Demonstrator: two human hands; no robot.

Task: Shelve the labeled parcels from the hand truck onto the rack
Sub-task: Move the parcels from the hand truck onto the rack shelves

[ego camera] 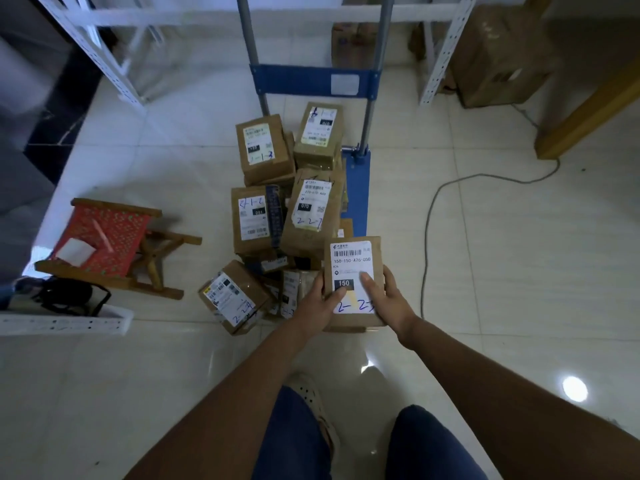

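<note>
both hands, left hand [320, 299] and right hand [388, 296], grip the parcel [353, 271] label-up at the hand truck's [356, 188] near edge, probably to read its shelf code

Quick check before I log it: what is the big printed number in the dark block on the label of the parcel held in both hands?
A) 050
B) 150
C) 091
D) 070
B: the held parcel, gripped by the left hand and right hand, shows 150 in the dark block, under the printed code 150-150-A26-050.
</note>
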